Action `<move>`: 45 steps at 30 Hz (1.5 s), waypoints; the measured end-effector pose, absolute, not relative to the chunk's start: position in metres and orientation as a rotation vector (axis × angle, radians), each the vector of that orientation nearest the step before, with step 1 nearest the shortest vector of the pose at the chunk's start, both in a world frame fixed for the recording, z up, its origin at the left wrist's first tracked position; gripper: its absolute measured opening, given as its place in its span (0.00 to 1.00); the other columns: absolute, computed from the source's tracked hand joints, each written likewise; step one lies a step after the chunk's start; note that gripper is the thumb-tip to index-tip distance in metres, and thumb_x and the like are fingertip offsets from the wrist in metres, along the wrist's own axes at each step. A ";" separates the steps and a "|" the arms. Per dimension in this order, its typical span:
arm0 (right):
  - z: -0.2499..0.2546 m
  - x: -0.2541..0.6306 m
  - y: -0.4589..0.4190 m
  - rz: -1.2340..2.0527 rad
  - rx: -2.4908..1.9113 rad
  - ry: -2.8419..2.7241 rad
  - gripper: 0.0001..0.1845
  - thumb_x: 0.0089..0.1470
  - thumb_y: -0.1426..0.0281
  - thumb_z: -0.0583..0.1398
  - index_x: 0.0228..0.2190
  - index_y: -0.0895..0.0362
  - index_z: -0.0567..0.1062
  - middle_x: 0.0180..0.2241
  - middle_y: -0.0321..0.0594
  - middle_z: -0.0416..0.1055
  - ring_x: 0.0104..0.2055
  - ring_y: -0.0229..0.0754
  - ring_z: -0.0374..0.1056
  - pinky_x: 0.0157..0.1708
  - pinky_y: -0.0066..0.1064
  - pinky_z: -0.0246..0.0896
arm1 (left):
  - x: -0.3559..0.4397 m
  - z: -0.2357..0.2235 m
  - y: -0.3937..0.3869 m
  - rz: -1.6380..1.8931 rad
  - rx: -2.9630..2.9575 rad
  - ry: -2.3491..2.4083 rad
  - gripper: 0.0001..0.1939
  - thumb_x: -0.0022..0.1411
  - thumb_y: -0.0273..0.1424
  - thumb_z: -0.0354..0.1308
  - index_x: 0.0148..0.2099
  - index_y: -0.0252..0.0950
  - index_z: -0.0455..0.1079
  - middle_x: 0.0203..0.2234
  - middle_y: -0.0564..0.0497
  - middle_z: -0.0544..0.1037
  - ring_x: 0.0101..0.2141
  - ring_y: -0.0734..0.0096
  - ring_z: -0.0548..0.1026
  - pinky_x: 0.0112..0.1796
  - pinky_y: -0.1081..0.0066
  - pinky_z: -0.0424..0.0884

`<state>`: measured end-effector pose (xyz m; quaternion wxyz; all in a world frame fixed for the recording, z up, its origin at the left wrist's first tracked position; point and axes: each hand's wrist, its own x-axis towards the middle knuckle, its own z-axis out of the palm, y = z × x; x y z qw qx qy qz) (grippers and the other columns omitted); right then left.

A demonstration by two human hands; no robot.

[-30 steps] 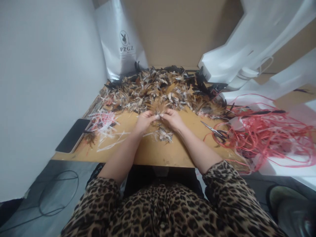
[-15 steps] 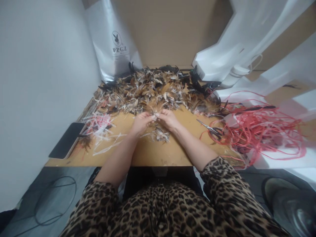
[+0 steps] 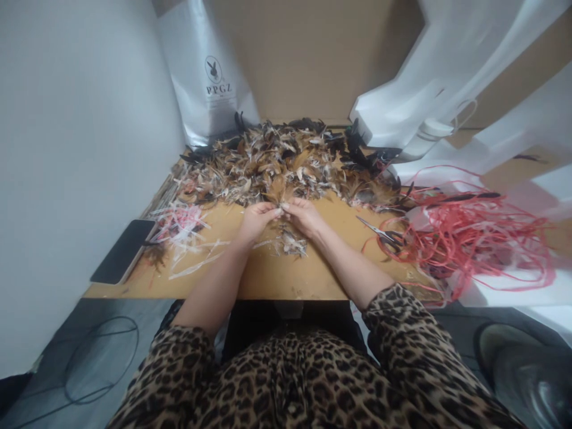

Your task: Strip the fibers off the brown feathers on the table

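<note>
- At the middle of the brown tabletop (image 3: 313, 280), a small tuft of brown feathers (image 3: 277, 187) stands at the fingertips of a person's two bare hands.
- Its long axis runs away from the body, the pinched base nearest the person and the loose tips fanning towards the large feather pile (image 3: 286, 158) behind.
- The left hand (image 3: 257, 221) comes in from the left, thumb and fingers closed on the base; the right hand (image 3: 307, 219) closes on it from the other side.
- Neither hand is clearly nearer, as the fingertips meet at that base (whether they touch each other is too small to tell).
- Just on the body side of the fingers lies a loose feather clump (image 3: 292, 243).
- Off to the right, scissors (image 3: 379, 231) rest with blades pointing back towards the right hand, handles beside tangled red strands (image 3: 473, 238).
</note>
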<state>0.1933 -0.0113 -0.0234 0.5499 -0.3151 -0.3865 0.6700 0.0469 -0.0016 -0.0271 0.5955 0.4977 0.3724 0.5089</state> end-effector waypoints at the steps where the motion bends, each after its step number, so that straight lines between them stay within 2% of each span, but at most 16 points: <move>1: -0.023 0.193 -0.011 1.529 -0.768 -0.922 0.15 0.33 0.64 0.72 0.20 0.59 0.74 0.18 0.32 0.70 0.20 0.30 0.59 0.26 0.26 0.54 | 0.048 -0.027 -0.002 1.194 1.162 0.878 0.13 0.39 0.35 0.70 0.24 0.33 0.72 0.18 0.54 0.75 0.21 0.79 0.69 0.27 0.75 0.65; 6: -0.020 0.189 -0.014 1.393 -0.789 -0.941 0.15 0.33 0.64 0.72 0.20 0.58 0.74 0.20 0.33 0.71 0.24 0.32 0.63 0.30 0.27 0.57 | 0.051 -0.026 -0.003 1.238 1.199 0.920 0.13 0.39 0.36 0.70 0.24 0.33 0.71 0.18 0.54 0.75 0.21 0.79 0.69 0.27 0.75 0.64; 12: -0.016 0.190 -0.014 1.530 -0.810 -0.919 0.20 0.29 0.59 0.72 0.18 0.58 0.72 0.16 0.31 0.68 0.20 0.31 0.59 0.26 0.27 0.54 | 0.050 -0.026 -0.003 1.190 1.165 0.911 0.14 0.39 0.35 0.70 0.25 0.33 0.72 0.19 0.54 0.75 0.21 0.78 0.70 0.29 0.74 0.67; 15: -0.007 0.199 -0.013 1.346 -0.963 -0.949 0.20 0.27 0.58 0.72 0.17 0.58 0.71 0.15 0.30 0.66 0.19 0.30 0.56 0.23 0.26 0.50 | 0.051 -0.025 -0.005 1.151 1.127 0.886 0.15 0.41 0.35 0.70 0.32 0.33 0.75 0.27 0.50 0.79 0.27 0.75 0.74 0.31 0.73 0.69; 18: 0.008 0.218 -0.010 1.178 -1.018 -0.944 0.20 0.31 0.56 0.70 0.18 0.57 0.71 0.13 0.29 0.62 0.18 0.30 0.52 0.20 0.26 0.45 | 0.051 -0.024 -0.006 1.134 1.109 0.900 0.19 0.41 0.35 0.70 0.38 0.34 0.75 0.34 0.46 0.80 0.32 0.72 0.76 0.33 0.72 0.70; 24: 0.025 0.283 -0.007 0.869 -1.212 -0.986 0.20 0.33 0.58 0.69 0.16 0.58 0.68 0.13 0.29 0.59 0.17 0.29 0.49 0.20 0.26 0.42 | 0.048 -0.026 -0.003 1.163 1.119 0.984 0.19 0.42 0.35 0.69 0.38 0.31 0.75 0.29 0.46 0.80 0.27 0.75 0.75 0.30 0.74 0.68; 29: 0.007 0.344 -0.022 0.686 -1.445 -0.916 0.13 0.38 0.63 0.64 0.18 0.59 0.69 0.13 0.31 0.61 0.17 0.31 0.51 0.20 0.27 0.44 | 0.048 -0.029 -0.003 1.143 1.138 0.989 0.18 0.44 0.35 0.68 0.37 0.31 0.75 0.29 0.46 0.80 0.27 0.75 0.74 0.28 0.75 0.67; 32: -0.009 0.369 -0.032 0.519 -1.591 -0.858 0.12 0.39 0.63 0.62 0.17 0.59 0.69 0.14 0.32 0.60 0.17 0.31 0.51 0.21 0.27 0.44 | 0.049 -0.030 -0.003 1.091 1.185 0.980 0.17 0.45 0.36 0.68 0.37 0.31 0.75 0.29 0.46 0.80 0.26 0.76 0.74 0.28 0.74 0.68; 40: -0.037 0.386 -0.027 0.331 -1.963 -0.978 0.13 0.44 0.63 0.57 0.16 0.58 0.66 0.14 0.31 0.55 0.19 0.33 0.50 0.23 0.29 0.47 | 0.046 -0.035 -0.002 1.041 1.254 0.969 0.18 0.46 0.38 0.67 0.36 0.31 0.76 0.29 0.45 0.80 0.26 0.75 0.74 0.27 0.75 0.68; 45: -0.037 0.386 -0.027 0.184 -2.167 -1.056 0.11 0.45 0.64 0.58 0.19 0.58 0.71 0.20 0.40 0.67 0.23 0.39 0.58 0.28 0.32 0.53 | 0.047 -0.035 -0.003 1.033 1.262 0.963 0.17 0.46 0.39 0.67 0.36 0.32 0.76 0.28 0.45 0.80 0.26 0.75 0.74 0.27 0.75 0.68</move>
